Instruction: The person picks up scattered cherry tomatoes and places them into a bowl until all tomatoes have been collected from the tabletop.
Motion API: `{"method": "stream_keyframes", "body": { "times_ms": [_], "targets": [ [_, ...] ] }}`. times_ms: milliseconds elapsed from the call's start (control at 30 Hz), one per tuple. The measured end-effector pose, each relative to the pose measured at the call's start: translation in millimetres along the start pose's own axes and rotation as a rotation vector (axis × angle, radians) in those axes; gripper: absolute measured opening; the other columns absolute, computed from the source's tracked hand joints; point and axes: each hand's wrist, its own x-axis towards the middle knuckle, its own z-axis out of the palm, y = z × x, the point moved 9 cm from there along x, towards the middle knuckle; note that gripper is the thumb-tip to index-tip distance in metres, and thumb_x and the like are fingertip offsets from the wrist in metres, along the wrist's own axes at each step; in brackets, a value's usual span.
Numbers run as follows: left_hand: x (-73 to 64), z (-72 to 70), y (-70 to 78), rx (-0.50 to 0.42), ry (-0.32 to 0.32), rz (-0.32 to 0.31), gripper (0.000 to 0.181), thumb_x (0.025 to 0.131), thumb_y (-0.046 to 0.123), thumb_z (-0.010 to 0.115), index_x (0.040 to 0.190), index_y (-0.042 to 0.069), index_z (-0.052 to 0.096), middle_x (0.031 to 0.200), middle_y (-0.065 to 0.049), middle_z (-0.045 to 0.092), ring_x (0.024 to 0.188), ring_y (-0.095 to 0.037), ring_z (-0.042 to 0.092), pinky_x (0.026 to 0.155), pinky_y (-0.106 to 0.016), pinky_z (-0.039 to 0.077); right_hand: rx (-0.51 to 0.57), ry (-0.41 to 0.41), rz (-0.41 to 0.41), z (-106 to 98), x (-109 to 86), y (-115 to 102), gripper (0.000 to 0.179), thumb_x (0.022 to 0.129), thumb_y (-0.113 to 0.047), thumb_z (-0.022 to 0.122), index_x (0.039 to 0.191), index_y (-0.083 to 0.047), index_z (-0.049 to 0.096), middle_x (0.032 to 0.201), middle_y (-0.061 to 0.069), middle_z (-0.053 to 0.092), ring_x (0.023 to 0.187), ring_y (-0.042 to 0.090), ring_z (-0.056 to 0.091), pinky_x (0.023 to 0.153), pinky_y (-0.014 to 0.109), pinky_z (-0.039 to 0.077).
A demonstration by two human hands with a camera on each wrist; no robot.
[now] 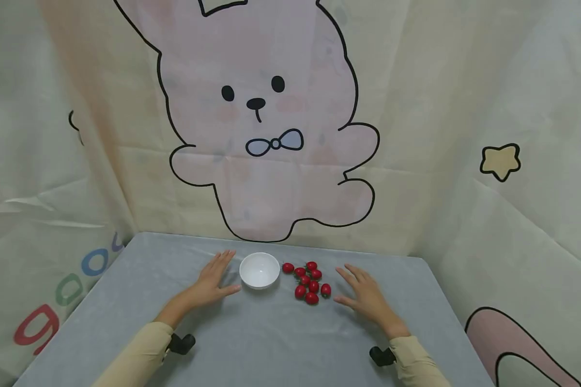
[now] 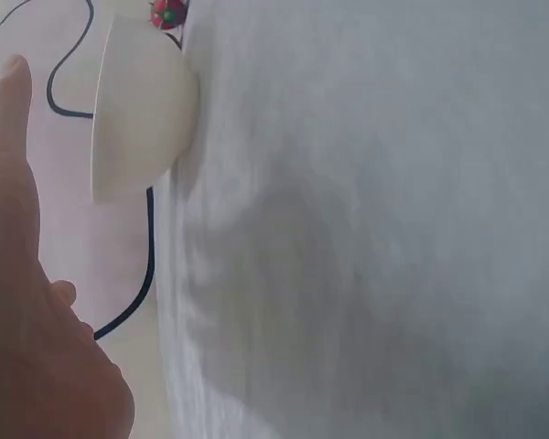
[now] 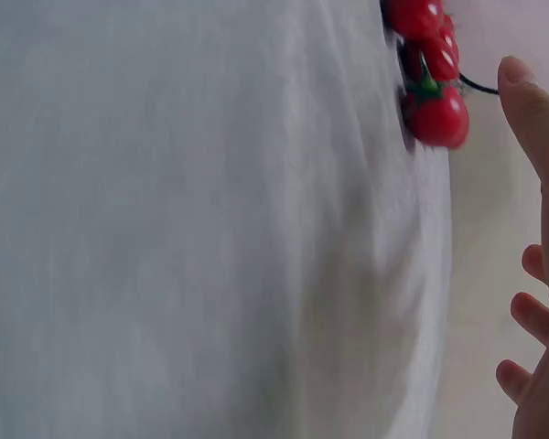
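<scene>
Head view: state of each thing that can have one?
White bowl: upright, nothing visible inside.
Red tomatoes: whole, loosely clustered beside the bowl, some with green stems.
Left hand: holding nothing, fingers extended.
Right hand: holding nothing, fingers relaxed.
Gray tabletop cloth: spread out.
Printed backdrop: hanging, creased.

Tomato [image 3: 414, 15] cropped in right wrist view, cartoon animal [image 1: 266, 183] cut off

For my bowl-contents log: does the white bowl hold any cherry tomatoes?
No, the white bowl is bare inside, and the cherry tomatoes lie on the gray tablecloth beside it.
</scene>
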Motion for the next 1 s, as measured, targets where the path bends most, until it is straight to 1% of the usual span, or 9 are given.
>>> {"method": "stream_keyframes", "body": {
  "times_ms": [100, 167, 333, 433, 533, 633, 700, 833, 1000],
  "targets": [
    [8.4, 10.2, 0.0, -0.077, -0.006, -0.012, 0.095, 0.081, 0.052, 0.066, 0.152, 0.014, 0.015, 0.157, -0.021, 0.019, 0.144, -0.046, 0.012, 0.111, -0.066, 0.013, 0.034, -0.024, 0.01, 8.6, 4.8, -4.9, 0.077, 0.077, -0.057, 0.067, 0.144, -0.027, 0.04, 0.147, 0.011, 0.042, 0.132, 0.037, 0.04, 0.102, 0.063, 0.034],
    [12.3, 17.2, -3.3, -0.136, -0.003, -0.035, 0.094, 0.082, 0.049, 0.067, 0.152, 0.015, 0.015, 0.157, -0.019, 0.018, 0.145, -0.045, 0.011, 0.113, -0.064, 0.011, 0.067, -0.036, 0.02, 12.7, 7.4, -7.7, 0.075, 0.078, -0.056, 0.067, 0.142, -0.026, 0.042, 0.146, 0.011, 0.043, 0.132, 0.037, 0.041, 0.102, 0.063, 0.034],
    [17.3, 34.8, -11.8, -0.235, 0.024, -0.072, 0.09, 0.084, 0.043, 0.066, 0.152, 0.015, 0.015, 0.157, -0.017, 0.019, 0.145, -0.041, 0.015, 0.113, -0.064, 0.015, 0.135, -0.057, 0.043, 18.8, 13.7, -12.0, 0.071, 0.078, -0.053, 0.068, 0.14, -0.024, 0.046, 0.144, 0.012, 0.045, 0.132, 0.036, 0.042, 0.104, 0.062, 0.032],
    [17.1, 41.1, -14.5, -0.279, 0.058, -0.098, 0.088, 0.084, 0.043, 0.067, 0.152, 0.017, 0.017, 0.156, -0.016, 0.021, 0.144, -0.04, 0.017, 0.112, -0.064, 0.019, 0.139, -0.068, 0.052, 22.5, 16.8, -13.7, 0.07, 0.078, -0.053, 0.069, 0.138, -0.022, 0.049, 0.141, 0.012, 0.048, 0.13, 0.035, 0.044, 0.104, 0.061, 0.034],
    [14.2, 42.0, -16.7, -0.317, 0.109, -0.131, 0.087, 0.083, 0.042, 0.069, 0.151, 0.021, 0.019, 0.156, -0.015, 0.023, 0.144, -0.039, 0.018, 0.112, -0.064, 0.019, 0.145, -0.079, 0.054, 27.3, 19.6, -15.9, 0.069, 0.078, -0.052, 0.069, 0.137, -0.02, 0.051, 0.139, 0.011, 0.049, 0.129, 0.034, 0.045, 0.103, 0.06, 0.036],
    [10.8, 40.7, -18.6, -0.307, 0.165, -0.138, 0.085, 0.081, 0.04, 0.07, 0.15, 0.021, 0.024, 0.154, -0.015, 0.028, 0.143, -0.039, 0.021, 0.112, -0.064, 0.02, 0.157, -0.083, 0.05, 32.2, 22.4, -18.6, 0.068, 0.077, -0.05, 0.071, 0.135, -0.02, 0.052, 0.138, 0.011, 0.051, 0.129, 0.034, 0.045, 0.103, 0.059, 0.036],
    [9.5, 41.4, -19.0, -0.266, 0.175, -0.147, 0.083, 0.081, 0.042, 0.07, 0.149, 0.022, 0.027, 0.154, -0.013, 0.03, 0.143, -0.038, 0.023, 0.112, -0.063, 0.02, 0.169, -0.09, 0.048, 35.3, 23.0, -19.4, 0.067, 0.077, -0.048, 0.072, 0.134, -0.018, 0.054, 0.137, 0.012, 0.052, 0.128, 0.035, 0.045, 0.103, 0.059, 0.035],
    [11.6, 43.8, -18.7, -0.188, 0.166, -0.164, 0.082, 0.081, 0.049, 0.068, 0.148, 0.026, 0.029, 0.153, -0.009, 0.033, 0.143, -0.034, 0.027, 0.112, -0.062, 0.022, 0.163, -0.081, 0.04, 37.1, 23.1, -18.0, 0.062, 0.076, -0.045, 0.074, 0.128, -0.016, 0.059, 0.134, 0.014, 0.054, 0.126, 0.035, 0.047, 0.102, 0.059, 0.037],
    [17.8, 43.8, -15.4, -0.168, 0.16, -0.152, 0.084, 0.079, 0.051, 0.069, 0.148, 0.026, 0.029, 0.153, -0.007, 0.034, 0.142, -0.032, 0.029, 0.111, -0.061, 0.024, 0.131, -0.049, 0.041, 33.7, 22.8, -12.9, 0.056, 0.074, -0.043, 0.076, 0.122, -0.017, 0.064, 0.129, 0.012, 0.058, 0.121, 0.033, 0.052, 0.1, 0.055, 0.041]
  ]
}}
